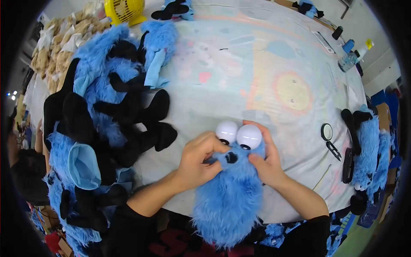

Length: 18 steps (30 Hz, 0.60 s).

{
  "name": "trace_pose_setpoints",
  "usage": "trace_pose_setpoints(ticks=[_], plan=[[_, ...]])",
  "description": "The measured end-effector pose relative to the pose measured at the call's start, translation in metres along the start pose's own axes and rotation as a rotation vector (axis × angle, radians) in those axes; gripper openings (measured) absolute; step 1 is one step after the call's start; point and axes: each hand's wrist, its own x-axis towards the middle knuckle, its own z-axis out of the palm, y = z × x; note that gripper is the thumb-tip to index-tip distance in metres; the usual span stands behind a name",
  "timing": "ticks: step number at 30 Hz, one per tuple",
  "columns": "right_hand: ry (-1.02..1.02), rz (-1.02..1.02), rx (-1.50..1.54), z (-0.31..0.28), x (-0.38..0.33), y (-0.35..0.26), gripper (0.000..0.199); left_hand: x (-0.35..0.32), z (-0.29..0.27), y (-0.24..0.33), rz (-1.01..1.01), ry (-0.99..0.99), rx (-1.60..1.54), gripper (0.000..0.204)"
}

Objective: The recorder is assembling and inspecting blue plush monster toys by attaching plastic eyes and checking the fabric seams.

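A blue furry plush toy lies at the table's near edge, its shaggy body hanging toward me. Two white ball eyes with black pupils top its head. Between my hands a small black oval patch, perhaps a nose or mouth, shows in the fur. My left hand pinches the toy's head from the left, thumb and forefinger beside that patch. On the other side my right hand grips the head, thumb in front and fingers behind the eyes. Whether either hand also holds something small is hidden.
Blue furry plush pieces with black limbs are heaped along the left side. A yellow fan stands at the far left. On the right lie thread snips, a round black-rimmed disc, a spray bottle and more blue plush.
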Motion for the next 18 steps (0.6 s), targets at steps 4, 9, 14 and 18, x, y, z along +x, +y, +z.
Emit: trace_pose_setpoints(ticks=[4,9,14,18], plan=[[0.04,-0.011,0.044,0.001,0.001,-0.001,0.062,0.007,0.0,0.004,-0.063,-0.036,0.096,0.03],[0.045,-0.129,-0.129,0.002,-0.008,0.012,0.069,0.003,0.006,0.001,0.002,0.007,0.172,0.04],[0.229,-0.046,-0.302,-0.03,-0.028,0.04,0.067,0.007,0.011,0.008,0.206,0.002,0.159,0.046],[0.121,-0.069,-0.15,-0.034,-0.017,0.045,0.057,0.004,0.003,0.009,0.283,0.092,0.365,0.034]])
